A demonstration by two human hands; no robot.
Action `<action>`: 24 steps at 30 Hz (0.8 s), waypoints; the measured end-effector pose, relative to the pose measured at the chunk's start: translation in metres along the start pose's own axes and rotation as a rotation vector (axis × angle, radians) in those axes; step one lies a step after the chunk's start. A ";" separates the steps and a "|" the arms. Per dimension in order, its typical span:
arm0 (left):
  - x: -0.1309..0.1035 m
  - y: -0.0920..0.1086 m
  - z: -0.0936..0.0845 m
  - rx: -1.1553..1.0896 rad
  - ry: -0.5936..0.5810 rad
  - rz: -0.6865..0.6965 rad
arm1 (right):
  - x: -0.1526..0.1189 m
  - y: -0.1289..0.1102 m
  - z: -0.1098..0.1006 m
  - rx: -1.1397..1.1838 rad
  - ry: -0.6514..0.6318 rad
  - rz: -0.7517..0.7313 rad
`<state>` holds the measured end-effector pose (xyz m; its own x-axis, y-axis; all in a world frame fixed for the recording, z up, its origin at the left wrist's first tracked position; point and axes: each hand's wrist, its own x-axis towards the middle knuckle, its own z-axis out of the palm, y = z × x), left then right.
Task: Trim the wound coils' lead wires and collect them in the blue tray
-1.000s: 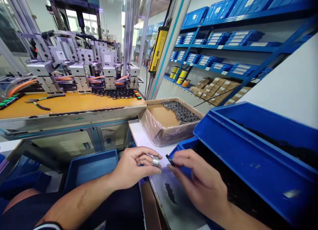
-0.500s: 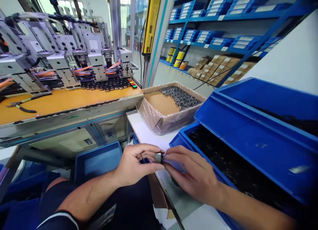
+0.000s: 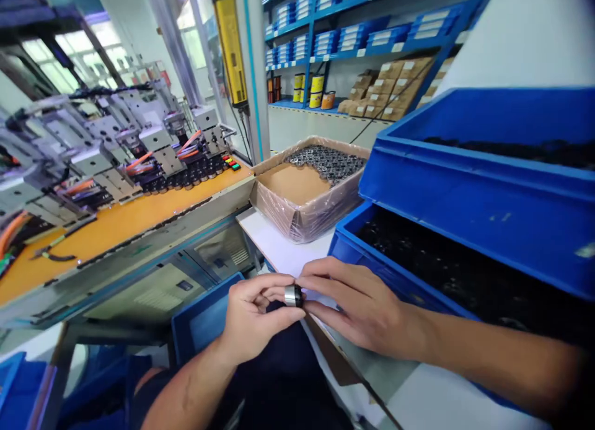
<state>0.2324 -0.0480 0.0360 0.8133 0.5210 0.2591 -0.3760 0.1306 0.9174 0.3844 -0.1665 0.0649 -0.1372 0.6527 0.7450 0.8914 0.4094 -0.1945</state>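
A small cylinder with a silver metal ring and a black end (image 3: pixel 292 295) is held in front of my body, above the edge of the white table (image 3: pixel 297 251). My left hand (image 3: pixel 258 312) grips its silver part between thumb and fingers. On the other side, my right hand (image 3: pixel 356 303) has its fingertips pinched on the black end. Which small details the fingertips cover cannot be made out.
An open carton (image 3: pixel 297 218) of dark round parts stands beyond my hands. Stacked blue bins (image 3: pixel 432 191) with black parts rise at the right. At the left, a machine (image 3: pixel 158 148) stands on an orange worktop (image 3: pixel 195 194). A blue tray (image 3: pixel 204 318) lies low.
The view has turned and tilted to the right. My hands still hold the cylinder together; more of its black end shows, and my right hand's fingers lie a little differently around it.
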 end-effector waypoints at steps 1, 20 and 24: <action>0.000 0.000 -0.001 0.013 0.001 0.008 | 0.000 0.000 0.001 -0.004 0.014 -0.013; 0.003 -0.003 -0.001 -0.147 -0.019 -0.090 | 0.000 -0.003 -0.002 0.020 -0.033 0.039; 0.003 -0.003 0.001 -0.162 0.000 -0.099 | -0.002 -0.004 -0.001 0.037 -0.035 0.077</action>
<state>0.2370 -0.0478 0.0342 0.8499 0.4988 0.1700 -0.3608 0.3157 0.8776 0.3821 -0.1699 0.0652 -0.0844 0.7051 0.7041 0.8835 0.3797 -0.2743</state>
